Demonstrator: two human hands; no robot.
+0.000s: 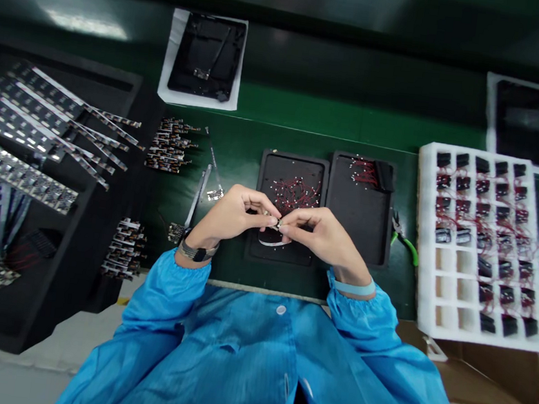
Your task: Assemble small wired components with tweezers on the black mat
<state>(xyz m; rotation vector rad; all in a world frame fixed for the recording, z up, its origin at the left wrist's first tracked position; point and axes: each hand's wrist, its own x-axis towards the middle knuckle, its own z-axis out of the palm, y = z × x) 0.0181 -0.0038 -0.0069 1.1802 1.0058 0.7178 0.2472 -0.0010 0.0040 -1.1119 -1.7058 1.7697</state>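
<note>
The left hand [241,215] and right hand [321,234] pinch a small part [277,224] where their fingertips meet, near red wires [294,194] in a black tray [278,166]. Right of both hands lie green-handled cutters [407,243].

smock [242,354]: bright blue, white button [281,310] nearer the body than both hands | sleeves [162,290]: blue, gathered cuffs [193,276] | behind left hand [235,216]: dark-faced watch [199,254] | behind right hand [323,232]: pale-blue band [353,289]

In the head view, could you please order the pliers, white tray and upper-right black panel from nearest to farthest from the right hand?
1. Pliers: right of centre.
2. White tray: farther right.
3. Black panel: upper right, farther back.
</note>
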